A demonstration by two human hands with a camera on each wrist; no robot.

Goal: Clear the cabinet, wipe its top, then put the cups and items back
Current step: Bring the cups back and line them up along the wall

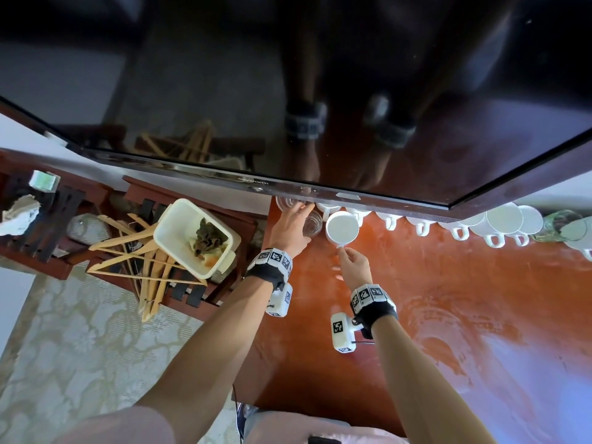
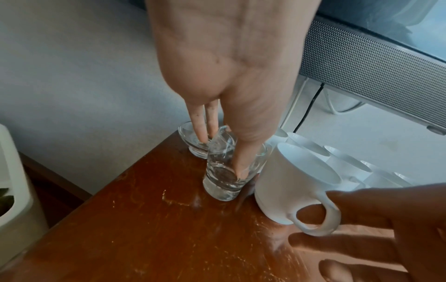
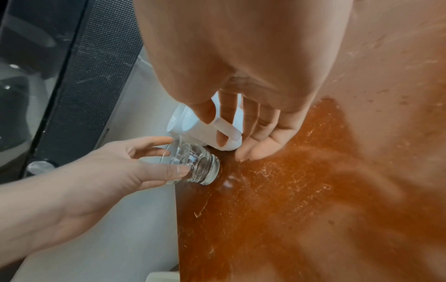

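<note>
My left hand grips a clear glass from above, thumb on one side and fingers on the other. The glass stands on the reddish-brown cabinet top near its back left corner. Just right of it stands a white mug. My right hand pinches the mug's handle, with one finger showing through the loop. Glass and mug stand almost side by side. A second clear glass stands behind, in the corner.
A row of white mugs lines the back edge under the low TV. More glasses stand at the far right. Left of the cabinet, a white bin and wooden hangers lie on a rack.
</note>
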